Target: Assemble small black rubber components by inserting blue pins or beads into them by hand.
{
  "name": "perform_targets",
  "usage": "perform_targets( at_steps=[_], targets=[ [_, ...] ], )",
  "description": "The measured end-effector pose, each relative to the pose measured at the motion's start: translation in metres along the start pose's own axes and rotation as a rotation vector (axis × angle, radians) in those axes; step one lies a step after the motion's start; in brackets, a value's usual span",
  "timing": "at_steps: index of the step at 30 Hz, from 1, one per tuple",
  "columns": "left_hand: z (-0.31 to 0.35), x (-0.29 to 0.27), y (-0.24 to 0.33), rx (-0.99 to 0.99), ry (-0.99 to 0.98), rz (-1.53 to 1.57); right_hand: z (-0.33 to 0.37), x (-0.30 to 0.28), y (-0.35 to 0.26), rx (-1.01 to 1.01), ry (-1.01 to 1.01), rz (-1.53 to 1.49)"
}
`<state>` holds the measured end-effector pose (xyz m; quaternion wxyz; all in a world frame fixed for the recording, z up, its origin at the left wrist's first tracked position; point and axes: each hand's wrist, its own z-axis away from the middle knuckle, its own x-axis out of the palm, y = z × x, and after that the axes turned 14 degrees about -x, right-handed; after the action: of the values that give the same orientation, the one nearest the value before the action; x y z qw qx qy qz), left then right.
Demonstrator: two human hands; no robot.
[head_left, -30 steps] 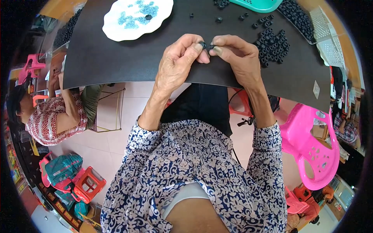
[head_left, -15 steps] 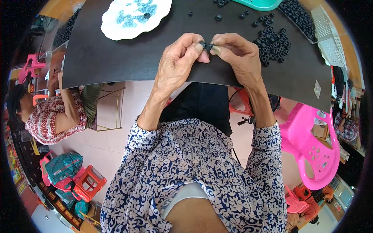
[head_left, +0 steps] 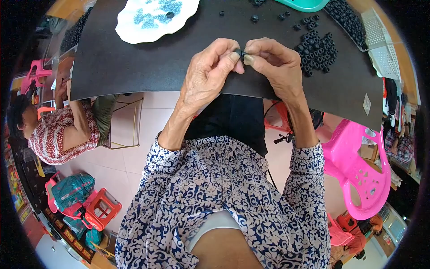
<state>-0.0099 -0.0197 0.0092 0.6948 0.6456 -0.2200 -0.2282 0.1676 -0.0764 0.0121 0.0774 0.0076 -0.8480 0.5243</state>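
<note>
Over the near part of the dark table, my left hand [head_left: 210, 67] and my right hand [head_left: 275, 62] meet. Thumb and fingers of both pinch a small black part [head_left: 240, 53] between them; it is mostly covered by the fingertips. To the right of my right hand lies a heap of small black ring-shaped pieces [head_left: 317, 50]. A white wavy-edged plate [head_left: 130, 33] at the far left carries clusters of tiny pale blue pieces [head_left: 168, 6] and one black piece [head_left: 169, 15].
A few loose black pieces [head_left: 254, 18] lie farther back on the table [head_left: 148, 62]. At the far right are a green tray [head_left: 309, 5], a tray of black pieces [head_left: 342, 22] and a white perforated basket [head_left: 380, 42]. A pink chair [head_left: 358, 170] stands right; a seated person [head_left: 65, 130] is left.
My hands have come slightly closer together around the small black part, covering more of it. The view has shifted a little; everything else stays in place.
</note>
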Motion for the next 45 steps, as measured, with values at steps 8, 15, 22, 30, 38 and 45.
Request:
perform_targets(
  at_steps=[8, 15, 22, 30, 38, 45],
  targets=[
    [-0.0009, -0.0025, 0.001, -0.009, -0.029, 0.065, 0.0, -0.0013, -0.0016, 0.01, -0.017, 0.0],
    [-0.0011, -0.0027, -0.002, -0.001, -0.045, 0.097, -0.0001, -0.0007, -0.0005, 0.012, 0.015, -0.026],
    [-0.0021, -0.0022, -0.0015, 0.006, -0.031, 0.065, -0.0008, -0.0005, 0.0001, 0.014, 0.014, 0.024],
    [-0.001, -0.0013, -0.0025, 0.008, -0.017, 0.065, 0.0005, 0.0022, -0.0031, 0.014, 0.026, 0.054],
    [-0.0001, -0.0019, -0.0005, 0.006, -0.034, 0.023, -0.0001, 0.0, -0.0037, 0.02, -0.003, 0.034],
    [-0.0054, -0.0067, -0.0038, 0.004, -0.173, 0.153, -0.0021, -0.0021, -0.0037, 0.08, -0.054, -0.02]
  ],
)
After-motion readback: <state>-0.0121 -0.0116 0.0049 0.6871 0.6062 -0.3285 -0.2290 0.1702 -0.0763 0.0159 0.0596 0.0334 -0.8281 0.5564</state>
